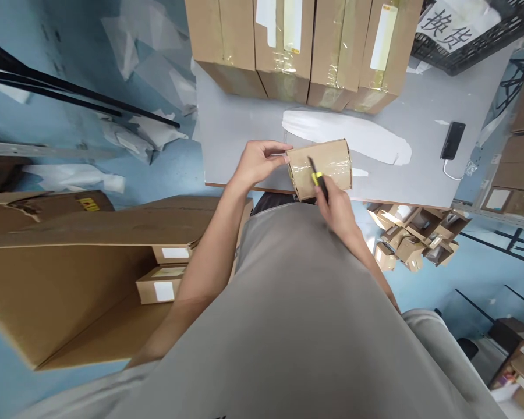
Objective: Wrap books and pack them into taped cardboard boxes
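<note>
A small brown cardboard box [332,154] with clear tape across its top sits at the table's near edge, right in front of my body. My right hand [337,206] is closed around a yellow and black utility knife [318,177], whose tip lies over the taped top of the box. At the box's left end, my left hand [262,163] has its thumb and fingers on the edge and corner, steadying it. Behind the box a long white sheet [344,134] lies on the grey table [236,134].
Several taped cartons [283,64] stand along the table's back. A black crate [456,64] with a handwritten sign is at back right, a phone [453,141] with a cable nearer. A large open carton [91,297] stands at left; opened small boxes [419,233] lie on the floor at right.
</note>
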`<state>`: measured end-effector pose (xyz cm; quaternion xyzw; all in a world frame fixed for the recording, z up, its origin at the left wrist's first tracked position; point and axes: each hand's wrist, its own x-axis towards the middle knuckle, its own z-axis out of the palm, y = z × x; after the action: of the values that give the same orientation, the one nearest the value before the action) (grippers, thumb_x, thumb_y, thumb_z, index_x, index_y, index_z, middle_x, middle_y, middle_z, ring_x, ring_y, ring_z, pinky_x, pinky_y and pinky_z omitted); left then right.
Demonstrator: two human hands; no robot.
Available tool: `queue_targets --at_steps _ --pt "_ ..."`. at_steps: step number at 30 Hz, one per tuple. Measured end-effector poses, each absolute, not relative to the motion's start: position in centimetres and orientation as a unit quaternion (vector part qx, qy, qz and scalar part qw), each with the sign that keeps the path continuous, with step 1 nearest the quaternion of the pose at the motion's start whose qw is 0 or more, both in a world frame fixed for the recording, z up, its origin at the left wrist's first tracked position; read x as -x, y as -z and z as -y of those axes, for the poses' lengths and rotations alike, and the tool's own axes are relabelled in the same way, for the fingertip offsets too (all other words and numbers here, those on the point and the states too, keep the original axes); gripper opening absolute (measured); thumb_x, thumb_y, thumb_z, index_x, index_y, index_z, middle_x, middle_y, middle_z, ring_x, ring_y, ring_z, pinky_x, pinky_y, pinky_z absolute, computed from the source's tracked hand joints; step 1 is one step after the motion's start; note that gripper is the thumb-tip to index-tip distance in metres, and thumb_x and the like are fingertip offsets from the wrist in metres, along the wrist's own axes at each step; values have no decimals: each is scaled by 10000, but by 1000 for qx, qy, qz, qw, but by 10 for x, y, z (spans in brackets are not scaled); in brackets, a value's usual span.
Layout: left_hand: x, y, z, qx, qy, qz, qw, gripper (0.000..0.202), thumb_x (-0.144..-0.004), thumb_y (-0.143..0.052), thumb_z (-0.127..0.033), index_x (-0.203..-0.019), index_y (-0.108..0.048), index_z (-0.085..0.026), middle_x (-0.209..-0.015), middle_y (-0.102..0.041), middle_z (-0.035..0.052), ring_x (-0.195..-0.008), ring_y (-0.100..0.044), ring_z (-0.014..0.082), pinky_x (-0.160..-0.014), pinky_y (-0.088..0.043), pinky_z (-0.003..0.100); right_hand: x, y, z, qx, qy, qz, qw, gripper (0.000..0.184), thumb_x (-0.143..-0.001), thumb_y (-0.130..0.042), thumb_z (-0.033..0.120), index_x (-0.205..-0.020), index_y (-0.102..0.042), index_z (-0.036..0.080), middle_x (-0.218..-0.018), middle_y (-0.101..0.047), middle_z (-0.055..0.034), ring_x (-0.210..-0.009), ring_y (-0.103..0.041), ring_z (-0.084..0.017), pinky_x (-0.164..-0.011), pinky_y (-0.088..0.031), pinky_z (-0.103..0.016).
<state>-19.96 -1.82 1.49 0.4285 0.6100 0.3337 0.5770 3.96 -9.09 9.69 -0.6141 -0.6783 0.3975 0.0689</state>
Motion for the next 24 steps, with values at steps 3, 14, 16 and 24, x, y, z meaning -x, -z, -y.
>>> queue_targets --at_steps 3,14,16,24 --pt "200 -11 13 -424 -328 -606 587 455 -667 -1066 -414 -1011 -882 -181 -1150 -880 106 -1199 -807 368 -1179 -636 552 -17 -99 96 602 -419 680 16 516 -1194 -375 373 -1628 -579 184 -1299 -829 -171 -1127 -802 -326 -993 -615 -407" --pt "205 -5 8 -417 -327 -569 629 481 -626 -1066 -425 -1006 -888 -189 -1150 -878 90 -1157 -812 345 -1145 -653 525 19 -92 109 664 -366 651 -28 605 -1218 -310 384 -1762 -444 156 -1248 -835 -166 -1101 -823 -317 -1002 -610 -426" --pt "206 -4 8 -416 -325 -566 633 478 -629 -1061 -433 -1006 -890 -193 -1151 -880 84 -1161 -813 344 -1142 -654 518 24 -97 109 675 -353 647 -41 608 -1207 -305 356 -1759 -442 142 -1268 -839 -167 -1106 -821 -321 -999 -607 -417" --pt "201 0 8 -427 -343 -550 630 431 -706 -1019 -500 -999 -891 -211 -1136 -887 81 -1136 -828 308 -1139 -662 488 39 -115 106 693 -296 647 -121 607 -1190 -313 312 -1756 -450 141 -1336 -834 -186 -1131 -814 -330 -965 -586 -358"
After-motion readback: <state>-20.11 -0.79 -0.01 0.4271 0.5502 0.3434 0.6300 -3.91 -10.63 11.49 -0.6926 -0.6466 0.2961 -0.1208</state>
